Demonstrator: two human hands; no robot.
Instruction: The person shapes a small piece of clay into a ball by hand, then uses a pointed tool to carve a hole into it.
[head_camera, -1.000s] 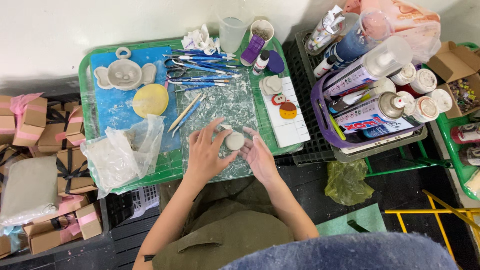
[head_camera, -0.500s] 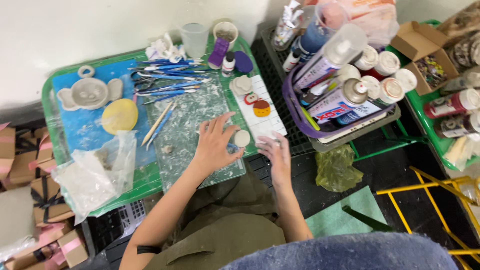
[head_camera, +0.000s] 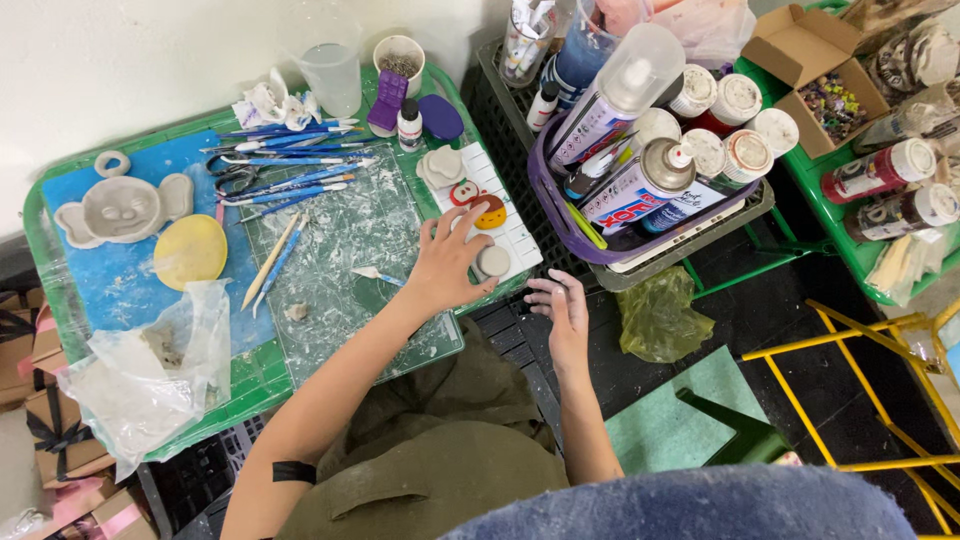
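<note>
We note the left hand (head_camera: 445, 265) stretched over the right edge of the green desk (head_camera: 255, 375), its fingers (head_camera: 470, 225) curled about a small round grey clay disc (head_camera: 492, 262), which rests at the near end of the white palette (head_camera: 510, 225) lying along that edge. The disc touches the fingertips; thumb below, the others arched above it. The right hand (head_camera: 562, 310) hangs just past the desk's right edge, above the black crate (head_camera: 515, 335), fingers loosely spread, palm down, holding nothing; pale clay dust shows on them. On the palette, beyond the disc, we see a red-and-orange painted piece (head_camera: 482, 205) and a pale clay flower shape (head_camera: 440, 165). A glass cutting mat (head_camera: 340, 250) smeared white covers the desk's middle; a small blue-handled tool (head_camera: 375, 275) lies on it just left of the left hand. Blue modelling tools (head_camera: 285, 165) are ranked along the far edge. At the left end: a grey clay face with ears (head_camera: 122, 208) and a yellow disc (head_camera: 190, 250) on a blue sheet (head_camera: 120, 290). Right of the desk, well apart, a purple basket (head_camera: 560, 225) holds spray cans (head_camera: 640, 175).
</note>
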